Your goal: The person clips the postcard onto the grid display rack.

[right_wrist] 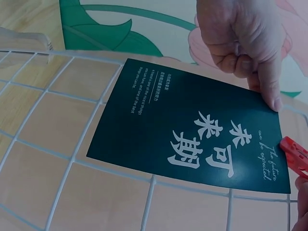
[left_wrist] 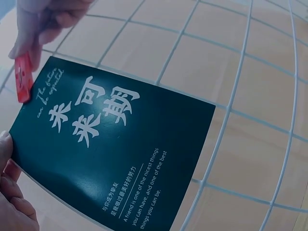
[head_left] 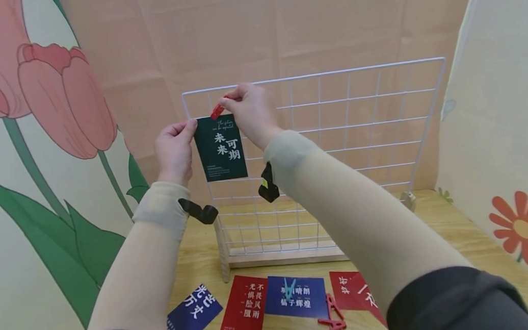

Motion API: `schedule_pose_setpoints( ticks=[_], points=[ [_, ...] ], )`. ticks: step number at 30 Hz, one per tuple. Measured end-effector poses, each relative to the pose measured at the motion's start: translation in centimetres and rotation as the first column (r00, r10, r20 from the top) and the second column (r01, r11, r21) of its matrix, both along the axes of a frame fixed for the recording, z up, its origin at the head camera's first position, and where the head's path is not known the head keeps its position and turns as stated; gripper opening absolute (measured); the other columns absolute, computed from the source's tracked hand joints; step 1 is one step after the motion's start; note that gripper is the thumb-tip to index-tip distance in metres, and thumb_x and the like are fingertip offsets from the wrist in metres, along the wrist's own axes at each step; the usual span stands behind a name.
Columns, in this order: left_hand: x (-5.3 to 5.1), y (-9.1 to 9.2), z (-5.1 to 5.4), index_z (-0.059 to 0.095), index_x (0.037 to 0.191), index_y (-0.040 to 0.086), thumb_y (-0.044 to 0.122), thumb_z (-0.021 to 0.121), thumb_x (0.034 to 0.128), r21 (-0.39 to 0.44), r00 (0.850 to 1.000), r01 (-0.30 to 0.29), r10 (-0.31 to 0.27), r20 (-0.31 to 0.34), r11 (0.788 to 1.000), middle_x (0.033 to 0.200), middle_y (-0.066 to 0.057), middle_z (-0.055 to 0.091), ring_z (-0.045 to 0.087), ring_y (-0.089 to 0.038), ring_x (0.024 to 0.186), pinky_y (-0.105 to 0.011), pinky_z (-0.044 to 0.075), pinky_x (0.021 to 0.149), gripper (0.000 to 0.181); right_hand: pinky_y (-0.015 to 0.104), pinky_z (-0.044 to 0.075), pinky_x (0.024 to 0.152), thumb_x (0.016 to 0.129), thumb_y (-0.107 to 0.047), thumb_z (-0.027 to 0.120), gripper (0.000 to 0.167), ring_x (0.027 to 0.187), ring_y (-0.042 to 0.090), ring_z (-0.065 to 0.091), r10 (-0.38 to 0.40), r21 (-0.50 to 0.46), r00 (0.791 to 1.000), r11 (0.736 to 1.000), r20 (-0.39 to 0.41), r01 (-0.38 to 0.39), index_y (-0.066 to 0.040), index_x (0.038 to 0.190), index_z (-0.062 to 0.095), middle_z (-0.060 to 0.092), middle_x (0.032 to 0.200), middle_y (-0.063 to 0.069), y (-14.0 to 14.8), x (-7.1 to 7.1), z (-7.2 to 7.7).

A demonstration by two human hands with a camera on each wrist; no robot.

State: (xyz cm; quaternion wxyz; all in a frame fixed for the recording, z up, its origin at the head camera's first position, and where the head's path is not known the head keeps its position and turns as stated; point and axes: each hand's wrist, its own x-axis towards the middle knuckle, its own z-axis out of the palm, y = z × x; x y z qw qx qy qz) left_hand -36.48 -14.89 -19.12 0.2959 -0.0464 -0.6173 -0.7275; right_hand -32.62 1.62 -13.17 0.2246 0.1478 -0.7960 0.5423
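Observation:
A dark green card (head_left: 220, 148) with white lettering lies upright against the upper left of a white wire grid rack (head_left: 320, 115). My left hand (head_left: 174, 150) pinches the card's upper left corner between thumb and fingers. At the card's top edge, my right hand (head_left: 253, 112) holds a red clothespin (head_left: 218, 110) by its handle end. In the left wrist view the tip of the clothespin (left_wrist: 22, 79) meets the card's top edge. The right wrist view shows the left thumb (right_wrist: 272, 91) on the card's corner; only part of the right hand (right_wrist: 301, 202) shows there.
Below the rack, blue cards (head_left: 194, 313) and red cards (head_left: 244, 309) lie on the wooden table (head_left: 197, 261). A teal clothespin (head_left: 289, 289) rests on one blue card, with red clothespins (head_left: 333, 327) nearby. The rack stands on a wooden base (head_left: 289, 258).

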Motion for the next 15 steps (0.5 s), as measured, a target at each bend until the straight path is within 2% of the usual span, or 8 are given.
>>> schedule_pose_setpoints(
  ticks=[9,15],
  points=[
    [0.17,0.13,0.07,0.071,0.084,0.006,0.024,0.078,0.0821,0.009,1.0,0.01,-0.01,-0.007,1.0,0.09,-0.004,0.064,0.051,-0.015,0.096,-0.029,0.042,0.083,0.019,0.026,0.049,0.074,0.093,-0.034,0.063,0.027,0.086,0.016,0.059,-0.066,0.137,0.997,0.989,0.036,0.061,-0.014,0.11,0.069,0.066,0.102,-0.001,-0.32,0.21,0.53],
    [0.22,0.1,0.13,0.07,0.081,0.008,0.02,0.079,0.0807,0.04,1.0,0.019,-0.018,-0.021,0.999,0.086,-0.002,0.063,0.053,-0.014,0.091,-0.027,0.044,0.08,0.015,0.025,0.049,0.076,0.094,-0.035,0.061,0.034,0.087,0.014,0.061,-0.065,0.199,0.997,0.979,0.047,0.054,-0.014,0.121,0.065,0.067,0.108,0.0,-0.44,0.56,0.63]
  ],
)
